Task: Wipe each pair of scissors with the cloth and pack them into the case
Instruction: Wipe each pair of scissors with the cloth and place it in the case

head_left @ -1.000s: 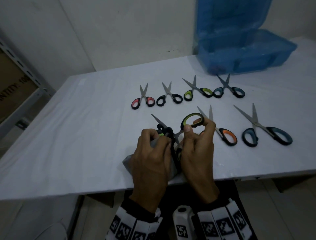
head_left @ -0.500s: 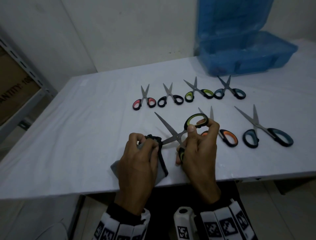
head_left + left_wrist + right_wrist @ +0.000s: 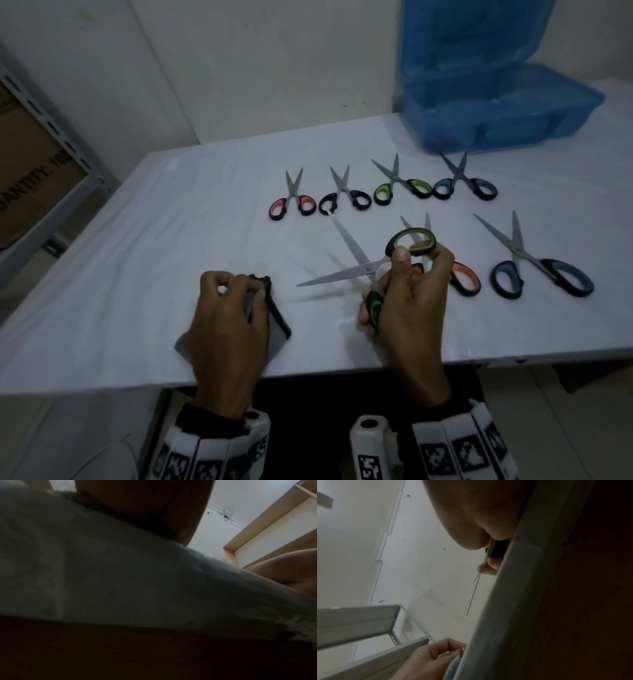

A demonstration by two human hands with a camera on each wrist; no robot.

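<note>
My right hand (image 3: 412,274) grips the large green-handled scissors (image 3: 368,269) by both handle loops, just above the table. Their blades are spread wide, one pointing up-left and one pointing left. In the right wrist view a green handle edge (image 3: 489,551) shows under my palm. Well to the left, apart from the blades, my left hand (image 3: 236,294) grips the folded grey cloth (image 3: 277,330) on the table. The cloth (image 3: 102,563) fills the left wrist view. The blue case (image 3: 496,106) stands open at the back right; what it holds is unclear.
Red (image 3: 291,202), black (image 3: 344,198), small green (image 3: 402,188) and small blue (image 3: 462,185) scissors lie in a back row. Orange-handled scissors (image 3: 464,279) sit partly behind my right hand, large blue ones (image 3: 537,270) further right. The table's front edge (image 3: 325,373) runs under my wrists. A metal shelf (image 3: 51,130) stands left.
My left hand has drawn the cloth off the blades and moved left along the table. The scissor blades now stand bare and spread. My right hand has barely shifted.
</note>
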